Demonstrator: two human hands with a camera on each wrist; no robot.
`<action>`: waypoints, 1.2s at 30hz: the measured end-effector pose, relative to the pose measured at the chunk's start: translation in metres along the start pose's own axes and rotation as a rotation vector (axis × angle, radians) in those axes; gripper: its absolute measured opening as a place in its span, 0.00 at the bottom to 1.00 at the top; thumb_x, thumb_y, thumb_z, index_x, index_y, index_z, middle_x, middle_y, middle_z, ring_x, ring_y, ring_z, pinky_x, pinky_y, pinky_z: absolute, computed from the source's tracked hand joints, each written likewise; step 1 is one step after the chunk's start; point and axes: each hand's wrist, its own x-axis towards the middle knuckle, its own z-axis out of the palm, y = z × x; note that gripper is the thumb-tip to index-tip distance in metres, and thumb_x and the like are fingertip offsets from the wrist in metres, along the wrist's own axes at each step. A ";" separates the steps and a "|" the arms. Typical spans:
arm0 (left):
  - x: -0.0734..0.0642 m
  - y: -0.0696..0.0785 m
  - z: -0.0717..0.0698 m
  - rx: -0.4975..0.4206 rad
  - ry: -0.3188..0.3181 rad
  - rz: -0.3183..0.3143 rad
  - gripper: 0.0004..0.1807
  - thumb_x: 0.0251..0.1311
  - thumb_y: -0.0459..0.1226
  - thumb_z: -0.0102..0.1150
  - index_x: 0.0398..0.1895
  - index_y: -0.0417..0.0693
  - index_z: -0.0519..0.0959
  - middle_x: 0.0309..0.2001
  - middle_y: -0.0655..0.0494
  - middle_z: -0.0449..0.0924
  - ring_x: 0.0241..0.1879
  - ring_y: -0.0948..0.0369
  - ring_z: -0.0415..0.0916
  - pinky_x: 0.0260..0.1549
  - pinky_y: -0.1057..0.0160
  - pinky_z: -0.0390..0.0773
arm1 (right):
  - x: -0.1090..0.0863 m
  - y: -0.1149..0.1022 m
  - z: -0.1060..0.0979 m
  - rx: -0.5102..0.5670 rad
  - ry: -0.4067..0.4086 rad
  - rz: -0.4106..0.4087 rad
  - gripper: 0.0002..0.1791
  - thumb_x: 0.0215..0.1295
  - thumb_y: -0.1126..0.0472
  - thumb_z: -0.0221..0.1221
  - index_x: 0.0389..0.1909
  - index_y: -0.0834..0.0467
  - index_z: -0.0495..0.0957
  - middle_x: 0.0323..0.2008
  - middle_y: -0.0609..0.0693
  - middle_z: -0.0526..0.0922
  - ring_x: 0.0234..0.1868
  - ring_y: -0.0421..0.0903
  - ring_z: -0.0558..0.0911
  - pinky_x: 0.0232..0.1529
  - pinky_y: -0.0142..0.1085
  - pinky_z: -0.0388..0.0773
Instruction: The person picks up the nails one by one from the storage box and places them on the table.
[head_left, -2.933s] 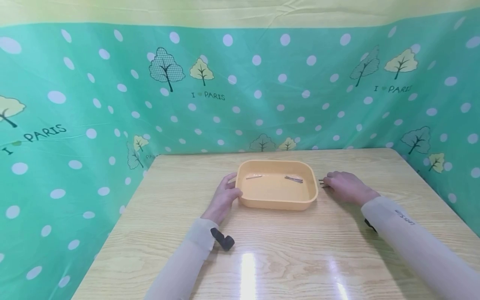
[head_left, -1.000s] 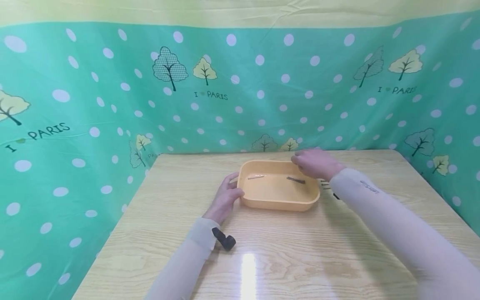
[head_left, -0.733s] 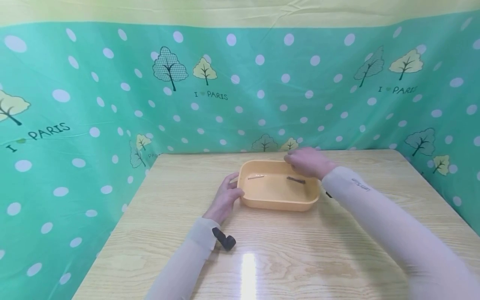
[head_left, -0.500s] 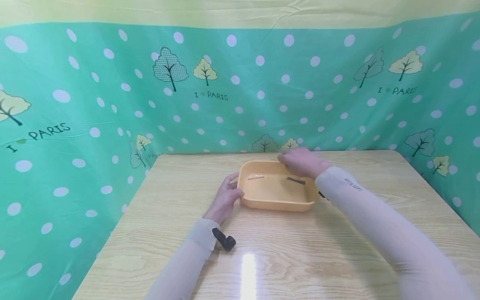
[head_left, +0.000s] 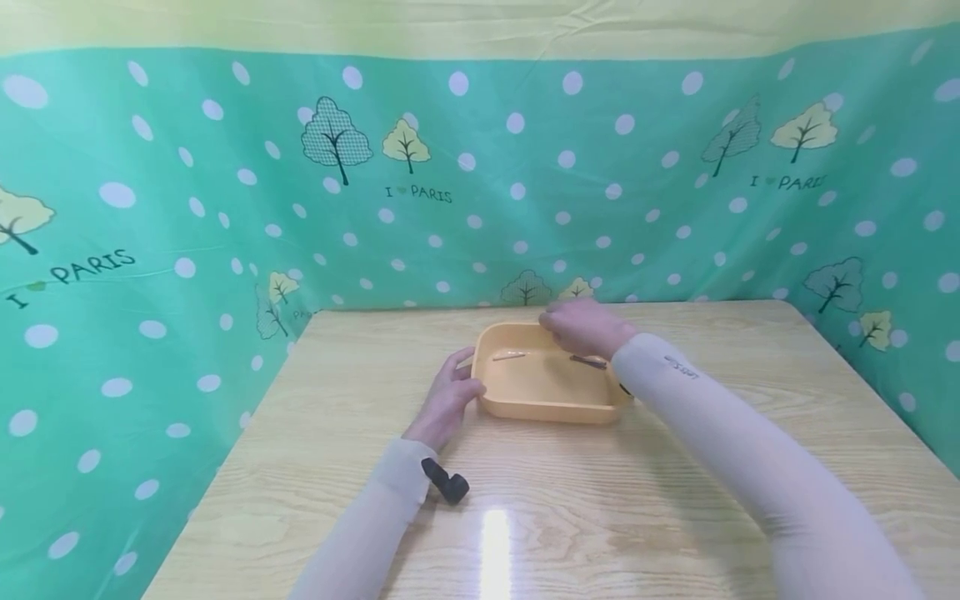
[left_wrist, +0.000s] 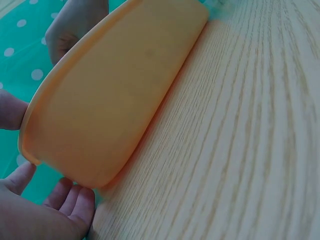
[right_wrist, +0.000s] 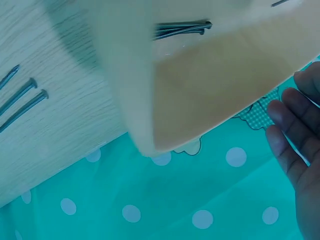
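A shallow peach-orange tray (head_left: pixel 551 411) lies on the table with several thin metal nails (head_left: pixel 588 362) grouped at its right and a single nail (head_left: pixel 509 357) at its left. My left hand (head_left: pixel 444 402) grips the left end, thumb at the near corner and fingers along the outer wall; the left wrist view shows the fingertips (left_wrist: pixel 82 200) against it. My right hand (head_left: pixel 581 326) hovers at the far rim, arm across the tray's right side. In the right wrist view, its fingers (right_wrist: pixel 292 120) are loosely bent beside the rim, and no held object shows.
Right of the tray, a few loose nails (right_wrist: pixel 22 102) lie on the wooden table (head_left: pixel 360 517); the right sleeve hides them in the head view. A green dotted curtain (head_left: pixel 420 242) hangs behind the table and along both sides.
My right hand has left the loose nails right of the tray, swung to the far rim, and moved leftward along it. My left hand and the tray stay about where they were.
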 end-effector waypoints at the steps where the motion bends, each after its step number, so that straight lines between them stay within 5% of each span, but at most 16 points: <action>1: 0.000 0.000 0.000 0.001 0.002 -0.002 0.44 0.42 0.25 0.56 0.69 0.51 0.60 0.63 0.37 0.64 0.59 0.44 0.68 0.62 0.50 0.60 | 0.001 0.000 0.000 -0.005 -0.002 -0.001 0.07 0.62 0.69 0.54 0.31 0.54 0.77 0.23 0.43 0.72 0.23 0.43 0.70 0.25 0.32 0.71; 14: 0.001 -0.001 -0.002 -0.011 -0.012 0.001 0.45 0.42 0.24 0.56 0.70 0.50 0.59 0.63 0.35 0.63 0.59 0.43 0.68 0.62 0.51 0.60 | 0.021 -0.014 -0.001 0.016 -0.038 0.009 0.07 0.63 0.69 0.53 0.32 0.55 0.77 0.24 0.45 0.73 0.24 0.44 0.71 0.25 0.33 0.72; 23: 0.001 -0.002 -0.003 -0.008 -0.016 0.000 0.45 0.42 0.25 0.56 0.70 0.50 0.59 0.63 0.35 0.63 0.59 0.43 0.67 0.64 0.48 0.57 | 0.035 -0.024 0.006 0.207 -0.146 0.161 0.10 0.68 0.60 0.49 0.43 0.50 0.79 0.28 0.43 0.76 0.28 0.44 0.75 0.29 0.35 0.75; 28: 0.000 -0.001 -0.002 -0.008 -0.009 0.008 0.45 0.41 0.25 0.56 0.70 0.50 0.59 0.63 0.35 0.63 0.59 0.43 0.68 0.63 0.49 0.60 | 0.042 -0.030 0.009 0.170 -0.161 0.145 0.10 0.69 0.58 0.49 0.42 0.50 0.79 0.25 0.44 0.75 0.26 0.43 0.75 0.27 0.34 0.74; 36: 0.001 0.000 -0.001 -0.022 -0.018 0.015 0.45 0.40 0.24 0.56 0.70 0.49 0.59 0.63 0.33 0.63 0.59 0.41 0.68 0.60 0.51 0.63 | 0.053 -0.035 0.025 -0.015 -0.148 -0.006 0.09 0.60 0.65 0.58 0.38 0.51 0.82 0.25 0.41 0.78 0.25 0.40 0.75 0.29 0.30 0.74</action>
